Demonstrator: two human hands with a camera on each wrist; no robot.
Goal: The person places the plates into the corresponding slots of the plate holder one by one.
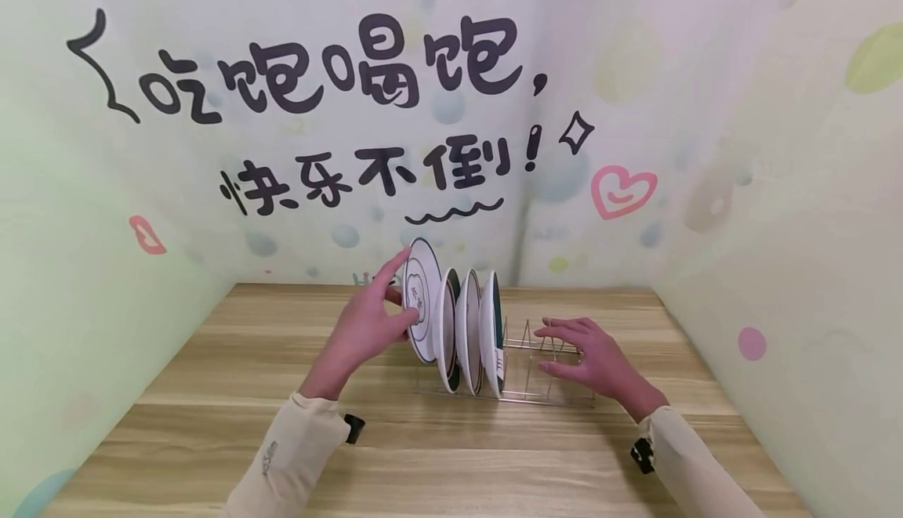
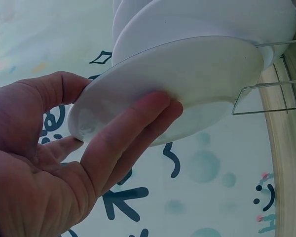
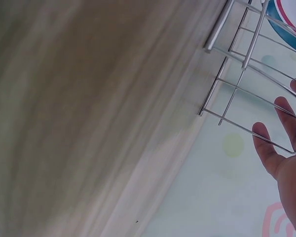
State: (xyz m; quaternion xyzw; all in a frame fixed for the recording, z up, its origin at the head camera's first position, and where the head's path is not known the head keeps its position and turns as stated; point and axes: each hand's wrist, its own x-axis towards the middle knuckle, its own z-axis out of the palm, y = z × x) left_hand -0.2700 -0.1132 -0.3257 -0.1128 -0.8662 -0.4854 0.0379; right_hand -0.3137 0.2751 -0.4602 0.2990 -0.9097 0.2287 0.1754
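Observation:
My left hand (image 1: 370,318) grips a white plate (image 1: 422,330) with a dark rim line and a printed centre. This plate leans at the left end of a wire dish rack (image 1: 546,402); the thumb is on its printed face, and in the left wrist view the fingers spread over the pale underside of the plate (image 2: 207,64). Several more plates (image 1: 490,338) stand on edge in the rack to its right, some with dark green faces. My right hand (image 1: 589,357) is at the rack's right end, its fingers extended beside the wires (image 3: 256,132); firm contact is unclear.
The rack stands on a wood-grain table (image 1: 451,463). Behind the table rises a patterned wall sheet (image 1: 317,1) with large dark lettering, and similar sheets close off both sides. Bare wire slots show at the rack's right part.

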